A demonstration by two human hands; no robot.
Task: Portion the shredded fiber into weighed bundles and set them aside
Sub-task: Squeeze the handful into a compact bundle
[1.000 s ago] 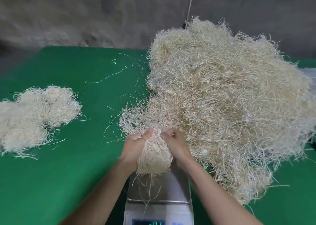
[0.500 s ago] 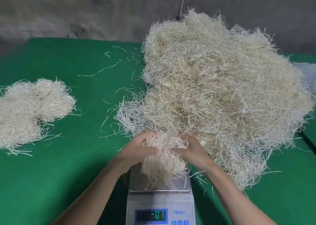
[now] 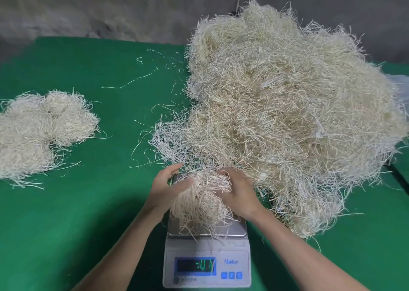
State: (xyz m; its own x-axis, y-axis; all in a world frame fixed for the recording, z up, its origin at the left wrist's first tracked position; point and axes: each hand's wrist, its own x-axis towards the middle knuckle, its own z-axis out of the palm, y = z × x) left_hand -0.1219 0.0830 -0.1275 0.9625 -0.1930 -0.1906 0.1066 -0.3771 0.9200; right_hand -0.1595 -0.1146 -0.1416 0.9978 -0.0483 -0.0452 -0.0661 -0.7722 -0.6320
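A big heap of pale shredded fiber [image 3: 287, 113] covers the right half of the green table. In front of it stands a small digital scale [image 3: 208, 266] with a steel pan and a lit blue display. A tuft of fiber [image 3: 199, 200] hangs over the pan, its lower strands reaching the steel. My left hand [image 3: 166, 189] grips the tuft's left side, thumb across the strands. My right hand [image 3: 239, 193] grips its right side, fingers curled into the fiber. At the far left lie several set-aside bundles [image 3: 37, 131], bunched together.
The green table surface [image 3: 88, 202] stretches between the bundles and the scale, with loose strands [image 3: 126, 84] scattered toward the back. A grey wall rises behind the table. A pale plastic sheet [image 3: 401, 84] shows at the right edge.
Both hands have pulled the tuft free of the heap's near edge and lowered it toward the scale pan. The view has shifted so the scale's display shows fully.
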